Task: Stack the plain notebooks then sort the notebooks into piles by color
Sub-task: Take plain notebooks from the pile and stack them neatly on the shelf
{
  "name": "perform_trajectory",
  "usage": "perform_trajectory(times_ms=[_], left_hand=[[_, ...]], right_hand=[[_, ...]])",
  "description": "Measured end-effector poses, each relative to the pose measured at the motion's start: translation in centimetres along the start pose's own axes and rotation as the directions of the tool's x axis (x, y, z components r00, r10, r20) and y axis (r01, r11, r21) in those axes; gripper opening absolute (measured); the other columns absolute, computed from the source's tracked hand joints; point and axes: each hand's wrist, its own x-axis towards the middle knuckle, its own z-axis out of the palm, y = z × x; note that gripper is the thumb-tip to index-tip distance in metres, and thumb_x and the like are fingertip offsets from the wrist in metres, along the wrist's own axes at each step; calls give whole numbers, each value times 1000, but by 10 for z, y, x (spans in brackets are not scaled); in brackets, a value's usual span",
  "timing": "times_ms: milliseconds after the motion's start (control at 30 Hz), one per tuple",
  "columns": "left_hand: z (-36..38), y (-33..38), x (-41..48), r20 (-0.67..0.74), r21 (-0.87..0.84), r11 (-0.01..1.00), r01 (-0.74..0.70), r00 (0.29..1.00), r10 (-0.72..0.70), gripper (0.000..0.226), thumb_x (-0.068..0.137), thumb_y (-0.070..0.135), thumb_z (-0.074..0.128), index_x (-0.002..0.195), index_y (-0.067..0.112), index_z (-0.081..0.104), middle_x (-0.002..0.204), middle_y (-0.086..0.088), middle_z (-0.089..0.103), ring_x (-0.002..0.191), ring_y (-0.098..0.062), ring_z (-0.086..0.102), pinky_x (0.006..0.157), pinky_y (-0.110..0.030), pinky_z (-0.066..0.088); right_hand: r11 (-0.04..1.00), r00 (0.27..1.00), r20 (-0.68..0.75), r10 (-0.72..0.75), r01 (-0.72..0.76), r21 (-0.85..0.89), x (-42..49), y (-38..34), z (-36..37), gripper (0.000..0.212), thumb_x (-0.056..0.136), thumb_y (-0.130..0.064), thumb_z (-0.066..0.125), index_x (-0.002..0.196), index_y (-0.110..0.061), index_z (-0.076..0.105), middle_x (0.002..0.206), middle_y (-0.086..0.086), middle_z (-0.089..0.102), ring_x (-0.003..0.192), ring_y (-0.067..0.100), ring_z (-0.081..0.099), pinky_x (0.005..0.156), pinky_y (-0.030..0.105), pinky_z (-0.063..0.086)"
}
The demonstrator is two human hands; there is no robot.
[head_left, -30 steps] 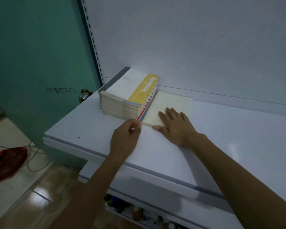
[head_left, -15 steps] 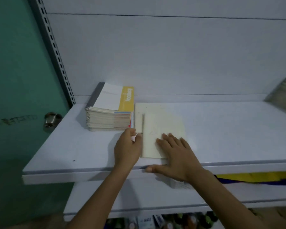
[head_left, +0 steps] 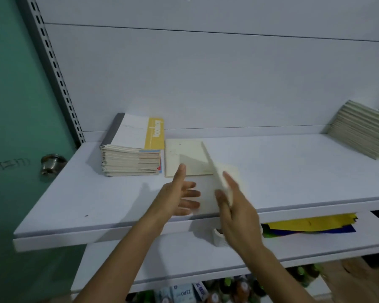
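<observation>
A tall stack of notebooks [head_left: 131, 159] with a white and yellow cover on top stands at the shelf's left. Right beside it lies a plain cream notebook [head_left: 185, 156] flat on the shelf [head_left: 293, 171]. My right hand [head_left: 234, 204] pinches the near edge of a second plain cream notebook [head_left: 216, 171], lifted and tilted on edge above the shelf. My left hand [head_left: 179, 195] hovers just left of it with fingers spread and holds nothing. A leaning pile of cream notebooks [head_left: 361, 130] sits at the far right.
A green door with a metal knob [head_left: 52, 164] stands at the left. The lower shelf carries yellow and blue sheets [head_left: 311, 225] and a white tape roll [head_left: 219, 236]. Bottles and packets [head_left: 184, 293] fill the bottom level.
The right hand has lifted the plain notebook off the shelf and tilted it on edge. The left hand left the shelf and spread its fingers. The camera turned right and shows the far pile.
</observation>
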Motion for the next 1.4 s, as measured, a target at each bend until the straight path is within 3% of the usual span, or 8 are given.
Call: perform_trajectory(times_ms=[67,200,367,667,1000,1167,1300,1400], left_hand=[[6,5,-7,152,70,997,18,988,-29,62,79,71,42,106,21,67,96,-2,74,86,-18,71,77,-33,58],[9,-9,-4,81,129,975,-179,982,169,24,95,30,53,118,28,59,103,5,71,89,-14,70,74,-36,59],[-25,-18,10,-234,-42,938,-343,917,324,25,97,14,49,121,18,57,107,-5,66,91,-21,66,60,-32,58],[-67,-28,13,-356,-408,823,-396,899,256,22,95,7,51,111,21,56,108,4,62,95,-13,60,60,-24,55],[-74,-32,22,-322,-451,805,-386,911,257,25,96,9,49,119,19,52,112,1,60,98,-15,59,59,-22,55],[-74,-34,25,-272,-392,832,-393,913,303,25,96,9,49,117,22,52,109,3,62,98,-14,60,60,-22,55],[-74,-35,25,-262,-350,845,-404,909,326,26,96,10,49,119,22,51,110,2,61,98,-15,60,60,-22,55],[-73,-35,23,-269,-330,847,-417,902,339,26,96,8,48,118,22,50,107,4,61,96,-13,60,59,-21,55]], right_hand=[[970,972,189,-140,173,-174,-14,-4,17,79,87,-75,11,151,-28,12,155,2,28,143,16,23,115,33,20],[959,942,285,-178,231,-163,-10,0,24,89,80,-84,9,150,-31,-1,158,-7,-6,145,5,-13,119,34,-3],[978,990,143,-14,-16,208,27,-11,21,64,86,-74,22,142,-42,23,147,-25,26,136,-1,27,114,29,27],[986,934,352,66,-6,-169,106,-9,73,60,97,-18,43,151,-14,16,159,6,11,146,22,10,116,32,11],[893,816,578,34,234,-384,94,5,53,54,101,-41,18,147,-15,29,153,10,30,140,28,26,115,42,23],[858,811,577,98,225,-462,32,6,7,112,61,-95,5,152,-29,8,156,-14,2,145,9,4,119,36,11],[766,921,332,-203,361,-532,11,5,-4,89,76,-85,19,130,-24,57,123,-6,63,103,18,60,78,30,47],[774,919,180,-350,392,-497,13,7,-12,58,94,-60,29,118,-21,65,83,-9,69,69,14,58,51,22,39]])
